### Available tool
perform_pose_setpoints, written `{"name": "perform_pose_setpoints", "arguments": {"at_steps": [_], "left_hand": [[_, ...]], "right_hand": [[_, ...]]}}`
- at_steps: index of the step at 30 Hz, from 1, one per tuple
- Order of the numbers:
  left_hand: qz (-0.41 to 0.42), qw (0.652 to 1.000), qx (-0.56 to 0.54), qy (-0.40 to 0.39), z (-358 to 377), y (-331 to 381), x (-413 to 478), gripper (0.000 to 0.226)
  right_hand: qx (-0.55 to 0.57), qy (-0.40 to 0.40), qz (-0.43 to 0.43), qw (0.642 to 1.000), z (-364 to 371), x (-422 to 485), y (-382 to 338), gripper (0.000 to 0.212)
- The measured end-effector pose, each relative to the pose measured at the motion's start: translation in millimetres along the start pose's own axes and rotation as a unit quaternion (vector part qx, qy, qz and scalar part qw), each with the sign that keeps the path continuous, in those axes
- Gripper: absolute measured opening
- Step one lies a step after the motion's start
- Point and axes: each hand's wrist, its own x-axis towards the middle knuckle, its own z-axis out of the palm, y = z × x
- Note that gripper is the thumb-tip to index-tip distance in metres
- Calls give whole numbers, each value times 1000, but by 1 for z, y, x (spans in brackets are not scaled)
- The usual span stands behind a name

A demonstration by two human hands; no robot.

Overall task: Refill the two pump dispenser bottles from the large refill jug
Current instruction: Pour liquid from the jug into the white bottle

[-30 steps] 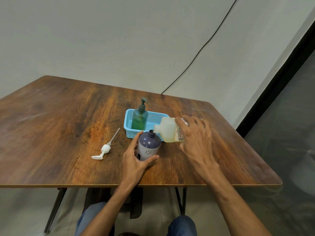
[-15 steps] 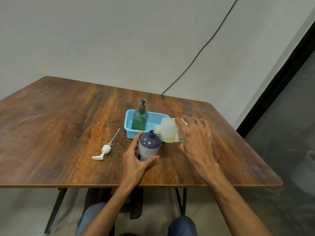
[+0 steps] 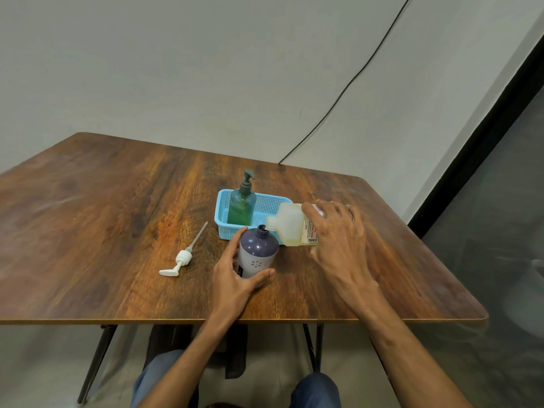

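Right hand [image 3: 338,237] wraps the translucent plastic refill jug [image 3: 290,223], tipped sideways, spout at the open neck of the purple round bottle [image 3: 257,254] on the wooden surface [image 3: 117,231], left hand [image 3: 235,278] clasping that bottle.

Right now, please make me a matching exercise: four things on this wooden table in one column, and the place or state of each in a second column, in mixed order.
Column 1
1. green translucent pump bottle
2. purple round plastic bottle
3. white plastic pump head with long tube
4. pale translucent refill jug

Column 2
A. tipped sideways, gripped by the right hand
B. lying on the wooden table, left of the others
C. standing in the blue plastic basket
D. open at the neck, held by the left hand

Pairs: 1-C, 2-D, 3-B, 4-A
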Motion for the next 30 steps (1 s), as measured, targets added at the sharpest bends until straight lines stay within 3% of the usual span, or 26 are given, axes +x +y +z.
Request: {"name": "perform_pose_setpoints", "arguments": {"at_steps": [30], "left_hand": [[-9, 1000, 3, 4, 2, 1, 0, 102]], "right_hand": [[2, 2, 0, 1000, -3, 0, 1, 79]]}}
